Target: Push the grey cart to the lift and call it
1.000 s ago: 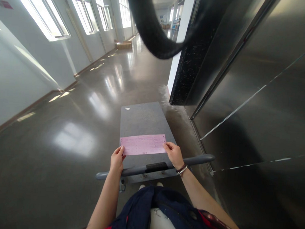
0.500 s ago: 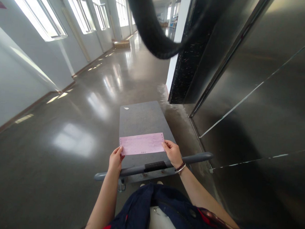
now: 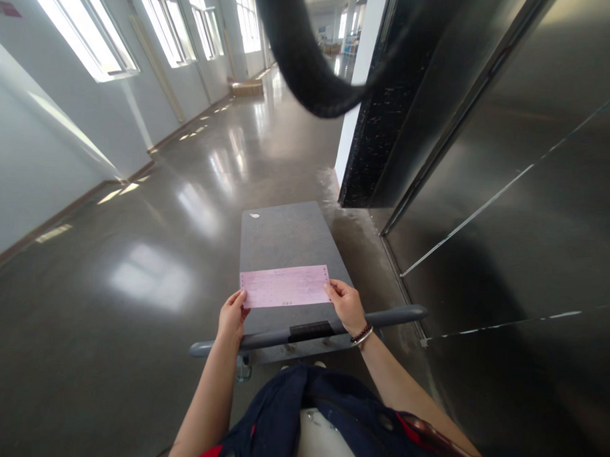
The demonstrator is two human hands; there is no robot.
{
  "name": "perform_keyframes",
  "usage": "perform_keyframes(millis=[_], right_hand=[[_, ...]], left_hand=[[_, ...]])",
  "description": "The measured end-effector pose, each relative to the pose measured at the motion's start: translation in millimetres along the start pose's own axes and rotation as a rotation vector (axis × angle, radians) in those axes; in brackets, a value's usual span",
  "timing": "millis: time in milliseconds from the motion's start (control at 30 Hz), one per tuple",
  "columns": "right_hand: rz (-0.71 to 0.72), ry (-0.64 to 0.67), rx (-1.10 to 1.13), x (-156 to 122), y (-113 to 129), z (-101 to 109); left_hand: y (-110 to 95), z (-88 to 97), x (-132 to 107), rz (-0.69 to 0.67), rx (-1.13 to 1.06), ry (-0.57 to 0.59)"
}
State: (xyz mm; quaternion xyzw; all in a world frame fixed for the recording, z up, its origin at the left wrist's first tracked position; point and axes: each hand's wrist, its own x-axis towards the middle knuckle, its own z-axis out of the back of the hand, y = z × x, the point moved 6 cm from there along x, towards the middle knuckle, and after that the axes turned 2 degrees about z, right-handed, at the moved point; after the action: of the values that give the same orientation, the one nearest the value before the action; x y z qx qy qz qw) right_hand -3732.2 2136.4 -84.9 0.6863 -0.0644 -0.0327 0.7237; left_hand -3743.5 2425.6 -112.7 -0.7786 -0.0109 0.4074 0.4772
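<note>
I hold a pink printed slip of paper (image 3: 285,286) flat in front of me with both hands. My left hand (image 3: 232,316) pinches its lower left corner and my right hand (image 3: 347,306) pinches its right edge; a beaded bracelet sits on that wrist. Both hands hover just above the grey push handle (image 3: 306,332) of a flat grey platform cart (image 3: 285,236), whose deck lies under the paper.
A glossy grey floor (image 3: 133,276) runs down a long corridor with windows (image 3: 81,34) on the left wall. Brushed metal doors (image 3: 511,196) stand close on the right. A dark curved strap (image 3: 311,62) hangs across the top. Cardboard boxes (image 3: 247,88) lie far down the hall.
Hardly anything has changed; the view shifted slightly and both hands keep the pink slip in the same place over the cart handle.
</note>
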Motion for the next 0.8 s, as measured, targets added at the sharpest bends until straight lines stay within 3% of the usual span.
perform_keyframes(millis=[800], right_hand=[[-0.024,-0.022,0.067,-1.6,0.9,1.5]], left_hand=[[-6.5,-5.9,-7.3,-0.005,-0.098,0.044]])
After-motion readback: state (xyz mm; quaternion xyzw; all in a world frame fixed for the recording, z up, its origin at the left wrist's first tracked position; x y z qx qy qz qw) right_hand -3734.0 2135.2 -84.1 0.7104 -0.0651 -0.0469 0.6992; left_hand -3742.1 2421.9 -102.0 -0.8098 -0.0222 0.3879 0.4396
